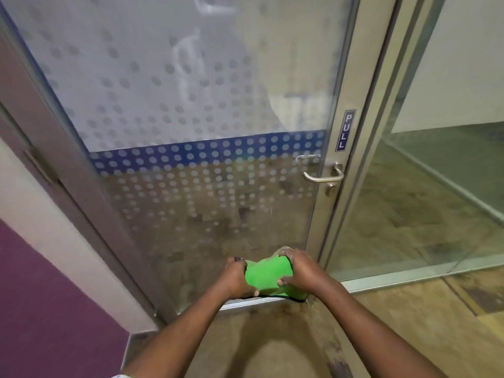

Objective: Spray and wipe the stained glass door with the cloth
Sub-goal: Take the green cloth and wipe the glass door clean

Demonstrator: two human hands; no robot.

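Both hands are clamped on the cloth (268,276), one at each side. The left hand (237,276) curls round its left edge. The right hand (300,268) grips the right edge, fingers over the top corner and thumb lying on the front. The cloth is bright green, bunched between them, with a thin dark hem along its lower edge and a greyish, soiled-looking patch at the top by the right fingers. It is held low against the glass door (204,105), just above the door's bottom rail.

Above the hands the glass looks cloudy and smeared, with rows of pale dots that thin out towards the cloth. Higher up, a blue band with pale dots crosses the pane, and above that is frosted film with grey dots. Up and to the right of the right hand are a metal lever handle (323,174) and a sign reading PULL (345,130) on the frame. Below the forearms lies a mottled tan floor (272,345).
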